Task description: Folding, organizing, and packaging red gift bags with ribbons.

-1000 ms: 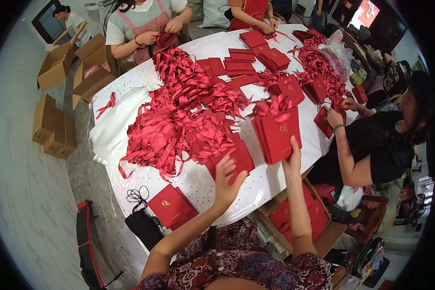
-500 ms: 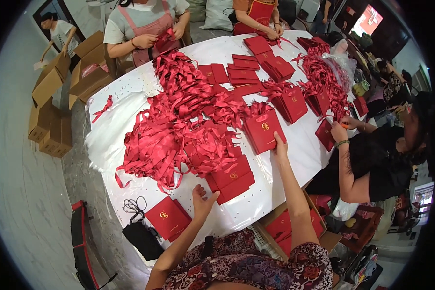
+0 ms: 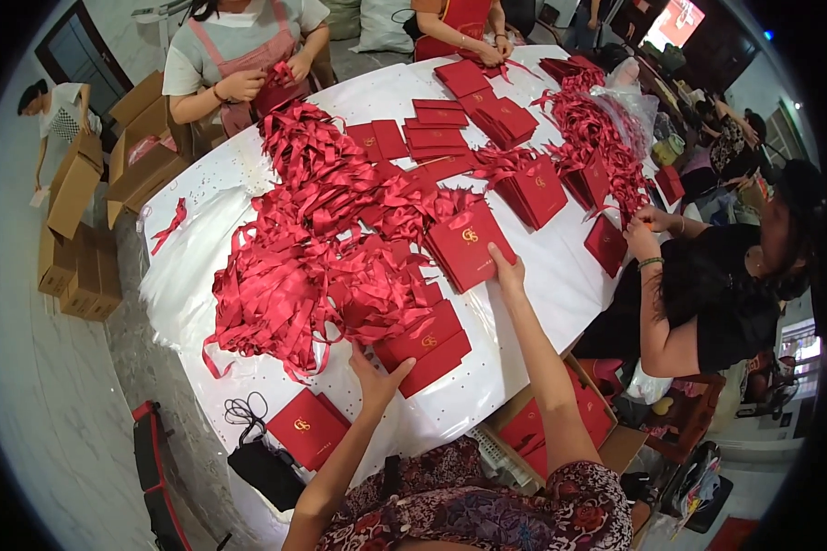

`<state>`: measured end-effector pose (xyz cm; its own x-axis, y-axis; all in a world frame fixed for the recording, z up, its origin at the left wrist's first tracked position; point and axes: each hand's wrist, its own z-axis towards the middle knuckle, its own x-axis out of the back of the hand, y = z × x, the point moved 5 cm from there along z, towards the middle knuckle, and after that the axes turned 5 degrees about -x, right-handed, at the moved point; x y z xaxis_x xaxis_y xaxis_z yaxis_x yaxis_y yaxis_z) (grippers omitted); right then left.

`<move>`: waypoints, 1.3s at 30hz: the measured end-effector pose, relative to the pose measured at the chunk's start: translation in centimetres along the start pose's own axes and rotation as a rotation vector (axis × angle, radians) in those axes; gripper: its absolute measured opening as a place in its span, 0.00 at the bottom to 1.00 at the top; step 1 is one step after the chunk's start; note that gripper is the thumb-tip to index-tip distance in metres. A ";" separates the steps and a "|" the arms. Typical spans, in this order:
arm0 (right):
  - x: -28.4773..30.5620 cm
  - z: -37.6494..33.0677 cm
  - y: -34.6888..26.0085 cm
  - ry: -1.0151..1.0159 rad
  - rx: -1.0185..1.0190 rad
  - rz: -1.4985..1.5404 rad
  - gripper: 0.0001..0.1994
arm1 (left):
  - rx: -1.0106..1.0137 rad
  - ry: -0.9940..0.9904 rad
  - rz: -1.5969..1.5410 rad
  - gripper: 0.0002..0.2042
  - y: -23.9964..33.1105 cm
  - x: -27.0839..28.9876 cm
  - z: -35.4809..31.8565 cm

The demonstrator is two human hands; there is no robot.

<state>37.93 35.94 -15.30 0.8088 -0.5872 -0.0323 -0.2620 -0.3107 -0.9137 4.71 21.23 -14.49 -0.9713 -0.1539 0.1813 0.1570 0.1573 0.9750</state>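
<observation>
My right hand (image 3: 508, 273) grips the right edge of a stack of red paper gift bags (image 3: 469, 246) with gold print, thumb on the top face. Red ribbon handles lie bunched at that stack's far side. My left hand (image 3: 377, 378) is open, thumb and fingers apart, at the near left corner of another stack of red bags (image 3: 430, 349); whether it touches them I cannot tell. A big heap of red ribbon (image 3: 276, 298) lies beyond it. Nearer to me, left of my forearm, are more flat red bags (image 3: 309, 428).
A black pouch with a cord (image 3: 265, 473) lies at the white table's (image 3: 207, 390) near left edge. An open carton of red items (image 3: 570, 413) stands by my right arm. Across the table and at right, people handle ribbons and bags. Brown cartons (image 3: 92, 266) stand at left.
The view has shifted, so most of the scene sits further left. My left hand has moved forward to the near bag stack's left corner. My right hand keeps its hold on the bags.
</observation>
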 end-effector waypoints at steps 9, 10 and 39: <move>2.9 2.2 0.9 0.302 0.211 -0.584 0.42 | -0.080 0.116 0.323 0.57 -0.5 0.1 1.0; 3.7 2.3 1.0 0.307 0.208 -0.588 0.42 | -0.060 0.114 0.329 0.54 -0.4 -0.1 1.1; -5.5 -18.2 2.5 -0.520 0.390 -0.501 0.34 | 0.284 0.087 -0.512 0.42 -0.8 2.2 1.8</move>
<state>23.22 24.79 -10.02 0.9471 0.0035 0.3210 0.3195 -0.1052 -0.9417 2.17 22.50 -15.06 -0.8907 -0.3567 -0.2819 -0.3938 0.2952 0.8705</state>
